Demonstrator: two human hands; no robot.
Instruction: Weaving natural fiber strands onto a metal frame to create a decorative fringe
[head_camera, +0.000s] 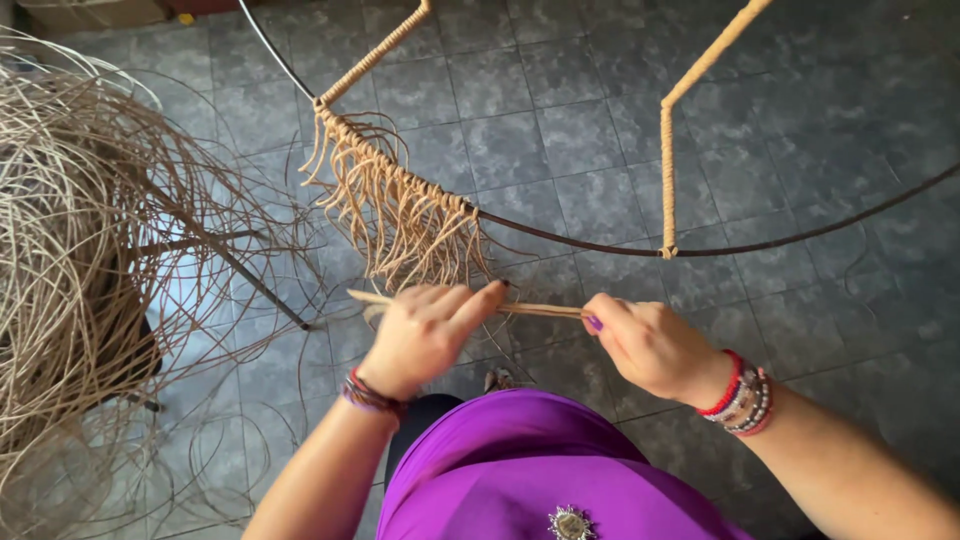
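Purple-shirted lap, left hand (425, 335) and right hand (650, 345) both pinched shut on one cane strip (535, 310) below wrapped metal frame (560, 237).

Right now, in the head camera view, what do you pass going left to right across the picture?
Loose bundle of rattan strands → woven fringe on the metal hoop → left hand → thin stick held between both hands → right hand → wrapped upright rod → beaded bracelets.

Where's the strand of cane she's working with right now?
In the head view, the cane strand runs level across the centre, pinched between the left hand and the right hand, just below the woven fringe on the dark metal hoop.
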